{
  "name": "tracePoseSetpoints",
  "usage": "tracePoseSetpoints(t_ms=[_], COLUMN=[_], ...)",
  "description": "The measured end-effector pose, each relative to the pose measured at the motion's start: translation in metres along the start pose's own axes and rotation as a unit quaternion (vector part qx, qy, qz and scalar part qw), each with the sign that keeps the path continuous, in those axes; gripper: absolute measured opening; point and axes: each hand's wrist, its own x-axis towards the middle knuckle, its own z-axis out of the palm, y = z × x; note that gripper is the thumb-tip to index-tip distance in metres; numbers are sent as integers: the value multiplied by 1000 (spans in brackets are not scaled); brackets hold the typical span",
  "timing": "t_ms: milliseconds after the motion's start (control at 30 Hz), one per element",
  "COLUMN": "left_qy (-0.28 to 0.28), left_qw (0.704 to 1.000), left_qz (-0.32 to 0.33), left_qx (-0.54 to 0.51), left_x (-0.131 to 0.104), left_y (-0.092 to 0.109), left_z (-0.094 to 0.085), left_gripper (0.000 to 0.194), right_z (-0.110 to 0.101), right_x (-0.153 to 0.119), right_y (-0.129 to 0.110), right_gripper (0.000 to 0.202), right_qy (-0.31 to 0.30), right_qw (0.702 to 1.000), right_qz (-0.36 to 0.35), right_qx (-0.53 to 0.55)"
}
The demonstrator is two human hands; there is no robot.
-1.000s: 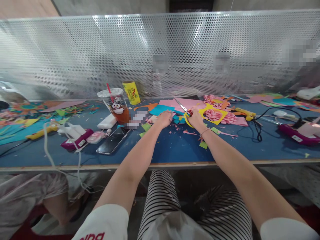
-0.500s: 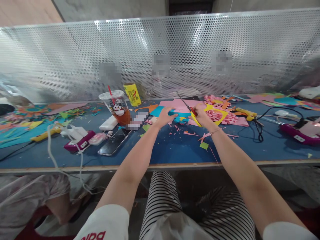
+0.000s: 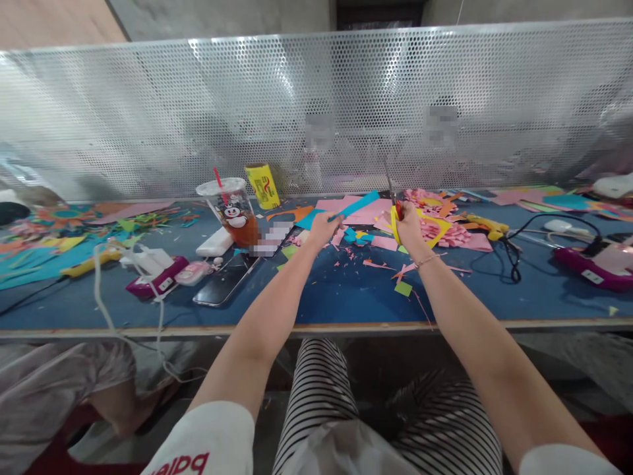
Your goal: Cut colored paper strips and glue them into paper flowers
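Observation:
My left hand (image 3: 324,229) pinches one end of a blue paper strip (image 3: 360,204), which slants up to the right above pink paper sheets (image 3: 380,210). My right hand (image 3: 409,225) is closed around scissors (image 3: 397,210) with red and yellow handles, their blades pointing up and away from me. Whether the blades are parted is hard to tell. Just right of that hand lie a yellow paper piece (image 3: 435,226) and a heap of pink fringed paper (image 3: 452,234). Small blue paper pieces (image 3: 357,236) rest on the table between my hands.
A plastic cup with drink (image 3: 240,224), a yellow can (image 3: 262,187) and a phone (image 3: 226,282) stand or lie to the left. Purple power strips (image 3: 157,278) with cables sit on both sides. A yellow glue gun (image 3: 487,226) lies right. A perforated metal screen (image 3: 277,112) runs behind the table.
The blue paper has been lifted by my left hand and now shows as a slanting strip. My right hand has moved slightly right, turning the scissors more upright.

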Motion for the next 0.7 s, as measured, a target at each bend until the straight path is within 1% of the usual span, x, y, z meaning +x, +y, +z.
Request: tracePoseSetpoints(t_ms=[67, 133, 200, 300, 367, 400, 467, 600, 700], left_qy=[46, 86, 118, 161, 174, 171, 148, 92, 59], left_qw=[996, 987, 978, 963, 958, 959, 964, 979, 987], left_qz=[-24, -33, -26, -21, -26, -26, -20, -1, 9], left_qx=[-75, -133, -171, -214, -226, -226, -218, -184, -149], left_x=[3, 6, 8, 8, 8, 8, 7, 5, 2], left_y=[-5, -9, -9, -5, -1, 0, 1, -1, 0], left_z=[-1, -1, -3, -4, -4, -4, -3, 1, 4], left_gripper=[32, 31, 29, 21, 18, 19, 23, 31, 36], right_z=[0, 2, 4, 9, 11, 12, 13, 14, 16], right_x=[-2, -5, -10, -16, -19, -20, -23, -24, -24], right_y=[0, -1, -2, -4, -6, -7, -10, -14, -13], right_gripper=[39, 43, 45, 45, 44, 43, 41, 39, 39], right_qy=[2, -13, -51, -116, -152, -164, -180, -184, -191], right_qw=[999, 998, 995, 986, 978, 974, 969, 968, 969], right_qz=[20, 37, 42, 41, 37, 34, 23, -4, -1], right_qx=[-25, -54, -77, -108, -139, -153, -170, -172, -155])
